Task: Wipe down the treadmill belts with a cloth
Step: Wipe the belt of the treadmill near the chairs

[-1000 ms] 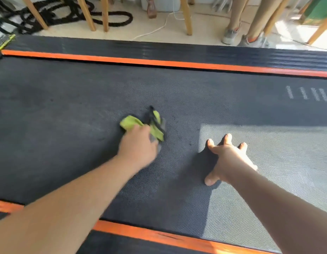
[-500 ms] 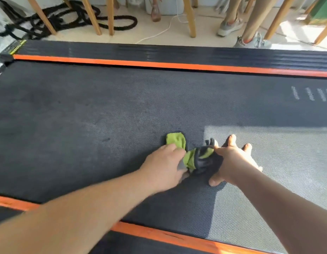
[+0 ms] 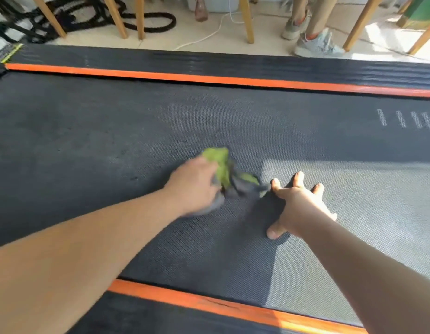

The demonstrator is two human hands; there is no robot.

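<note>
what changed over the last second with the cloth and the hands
The left hand, gripping the green-and-grey cloth, swept it rightward across the belt up to the right hand, then drew slightly back. Unchanged: its grip on the cloth, and the right hand pressed flat on the belt, fingers spread.

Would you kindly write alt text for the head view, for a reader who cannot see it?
A person's left hand holds a bunched green and grey cloth against a dark treadmill belt, while the right hand rests flat beside it, fingers spread. Orange stripes edge the belt; another person's shoes stand on the floor beyond.
</note>
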